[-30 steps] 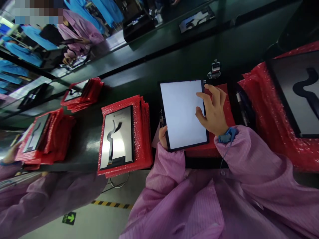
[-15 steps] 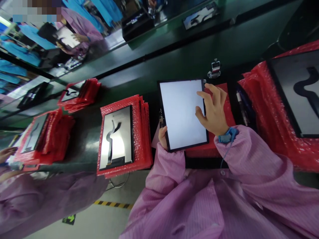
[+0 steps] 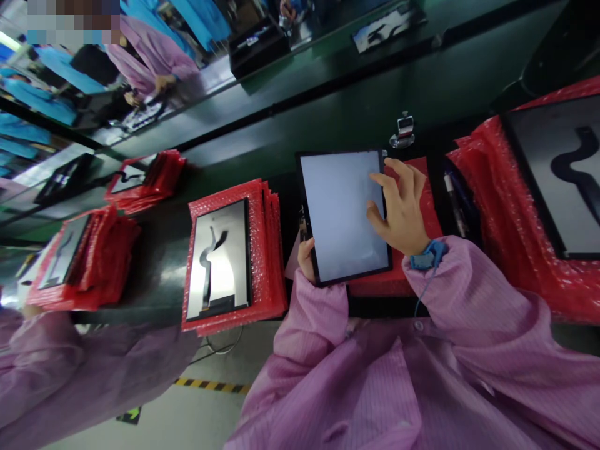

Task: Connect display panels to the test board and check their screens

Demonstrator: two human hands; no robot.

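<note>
A flat display panel (image 3: 345, 215) with a black frame and a pale grey-blue lit face lies in front of me, tilted slightly. My left hand (image 3: 307, 259) grips its lower left edge, the thumb on the frame and the other fingers hidden beneath. Over the panel's right edge is my right hand (image 3: 399, 201), its fingers spread and curved, with nothing held in it. A blue strap (image 3: 427, 255) circles the right wrist. Under the panel, a red sheet (image 3: 424, 212) shows at the right.
Panels on red bubble-wrap stacks stand at left (image 3: 269, 250), at far left (image 3: 100, 262) and at right (image 3: 497, 206). A metal clamp-like object (image 3: 403, 131) and a pen (image 3: 454, 203) lie nearby. Other people in pink sit at left and across.
The panel's face has dimmed from bright white to grey-blue. My hands have barely moved. The person across no longer holds up a panel, and the left neighbour's hand has shifted.
</note>
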